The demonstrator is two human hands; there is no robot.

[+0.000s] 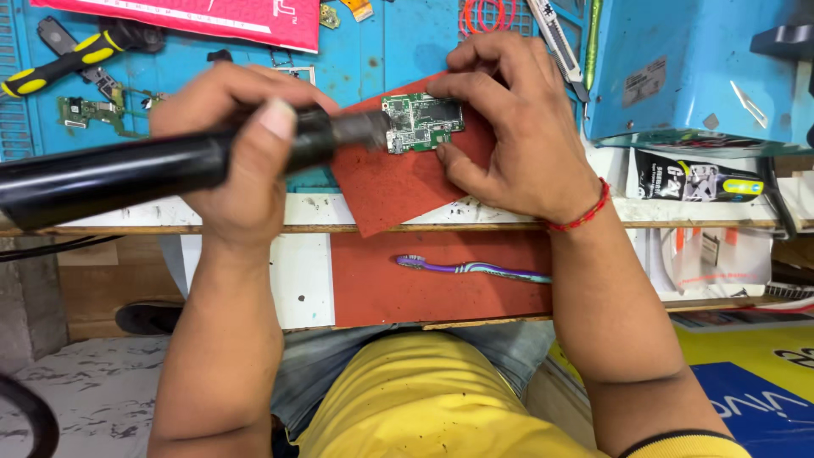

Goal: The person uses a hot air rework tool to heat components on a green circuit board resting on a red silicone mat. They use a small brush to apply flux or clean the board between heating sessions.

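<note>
- Two hands meet at the frame's upper centre: our left hand (242,144) grips a black hot-air tool (153,165).
- Our right hand (509,127) pins the green circuit board (422,121) on a red mat (398,182).

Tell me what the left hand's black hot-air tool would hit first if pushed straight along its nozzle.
Most likely the green circuit board: the nozzle of the black tool in the left hand ends at its left edge, on the red mat. The right hand steadies it.
</note>
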